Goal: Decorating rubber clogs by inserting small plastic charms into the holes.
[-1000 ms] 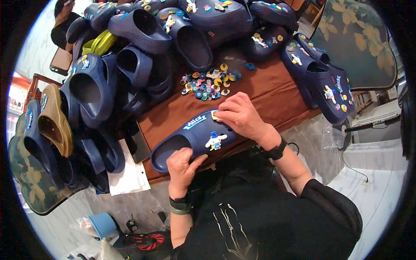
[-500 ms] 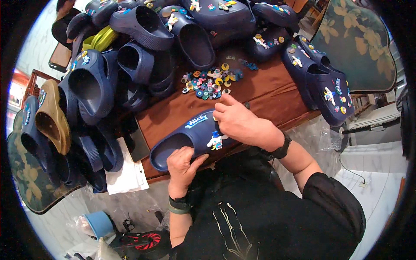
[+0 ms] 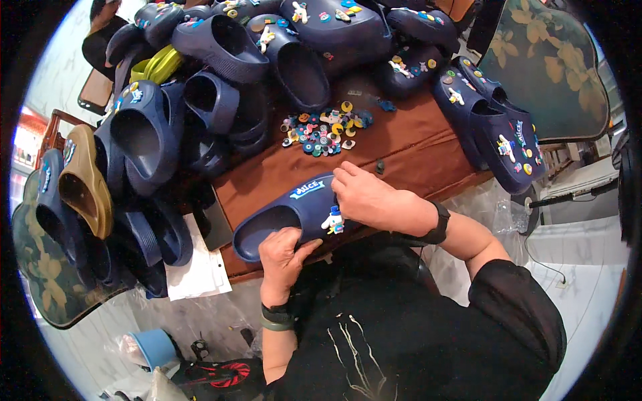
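- Near edge of the brown table [image 3: 428,144]: a smooth navy clog [image 3: 315,210], opening up, toe rightward.
- Right hand [image 3: 378,197] lies flatter over the toe; the yellow piece at its fingertips a second ago is out of sight. Whether it's gripping anything, I can't tell.
- Left hand [image 3: 281,257] grasps the clog's near side.
- Blue lettered charm [image 3: 307,190], white figure charm [image 3: 332,221] on top.

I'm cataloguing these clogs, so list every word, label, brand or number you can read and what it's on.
Lettering located, wording not copied:
Blue banner charm, on the navy clog in hand: white lettering.
Similar banner charm, on the far-right clog: lettering.
Blue charm, on a left-pile clog: too small to read.
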Motion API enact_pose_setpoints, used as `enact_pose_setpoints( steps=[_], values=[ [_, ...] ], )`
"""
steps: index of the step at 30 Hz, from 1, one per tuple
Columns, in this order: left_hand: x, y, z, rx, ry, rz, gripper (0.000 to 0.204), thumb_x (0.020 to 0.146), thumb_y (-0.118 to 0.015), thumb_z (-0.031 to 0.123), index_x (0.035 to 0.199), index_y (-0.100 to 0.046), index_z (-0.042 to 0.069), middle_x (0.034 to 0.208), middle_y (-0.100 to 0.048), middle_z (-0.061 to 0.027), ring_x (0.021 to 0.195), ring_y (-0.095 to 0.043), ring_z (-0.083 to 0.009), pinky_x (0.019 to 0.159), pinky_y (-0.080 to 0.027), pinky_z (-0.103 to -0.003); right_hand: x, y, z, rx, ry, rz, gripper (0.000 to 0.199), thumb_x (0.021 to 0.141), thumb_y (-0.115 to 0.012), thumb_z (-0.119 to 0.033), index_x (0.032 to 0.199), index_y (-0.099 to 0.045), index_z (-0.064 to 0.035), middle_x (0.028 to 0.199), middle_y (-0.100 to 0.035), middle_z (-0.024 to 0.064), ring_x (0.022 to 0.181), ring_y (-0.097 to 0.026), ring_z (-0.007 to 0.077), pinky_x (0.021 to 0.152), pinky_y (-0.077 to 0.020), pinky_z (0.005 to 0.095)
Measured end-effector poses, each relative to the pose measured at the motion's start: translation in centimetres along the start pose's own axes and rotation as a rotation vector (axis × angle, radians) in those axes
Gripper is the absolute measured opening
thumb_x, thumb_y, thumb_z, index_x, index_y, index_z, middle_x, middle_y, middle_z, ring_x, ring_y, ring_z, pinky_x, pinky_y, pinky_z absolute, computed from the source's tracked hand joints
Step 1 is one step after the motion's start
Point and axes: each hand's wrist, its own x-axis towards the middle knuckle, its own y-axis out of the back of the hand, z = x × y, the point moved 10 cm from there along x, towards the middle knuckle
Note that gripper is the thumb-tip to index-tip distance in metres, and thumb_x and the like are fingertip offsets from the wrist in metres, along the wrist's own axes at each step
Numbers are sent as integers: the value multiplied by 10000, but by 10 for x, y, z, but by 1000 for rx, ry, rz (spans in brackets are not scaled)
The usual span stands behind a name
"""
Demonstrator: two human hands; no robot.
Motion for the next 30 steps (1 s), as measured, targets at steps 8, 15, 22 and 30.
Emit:
enact_pose_setpoints(
  steps=[8, 15, 22, 30],
  values=[
    [1, 0, -4, 42, 48, 12, 416, 717, -815, 227, 664, -454, 29, 629, -470, -147, 586, -472, -341, 531, -356, -406, -20, -1, 49, 434, -242, 415, 194, 679, -637, -35, 865, -688, -53, 927, -634, 100, 956, -601, 266, 918, -454, 387],
    [-3, 7, -3, 140, 59, 168, 477, 752, -805, 221, 640, -385, 26, 605, -403, -159, 560, -418, -347, 516, -305, -412, -154, -63, 143, 734, -1031, 869, 182, 870, -595, -9, 1029, -683, -19, 1000, -667, 165, 940, -648, 337, 819, -526, 384],
    [-4, 7, -8, 96, 60, 166, 471, 755, -806, 224, 644, -393, 25, 609, -395, -160, 561, -416, -347, 521, -318, -410, -125, -74, 115, 713, -866, 553, 257, 842, -715, -171, 1045, -661, -22, 1004, -634, 148, 977, -609, 335, 836, -502, 393],
    [-1, 7, -3, 127, 73, 134, 455, 748, -809, 210, 654, -406, 21, 618, -399, -160, 562, -407, -345, 520, -317, -404, -127, -82, 105, 729, -1018, 383, 287, 815, -751, -189, 991, -601, -19, 972, -625, 145, 938, -598, 363, 793, -501, 424]
  ],
)
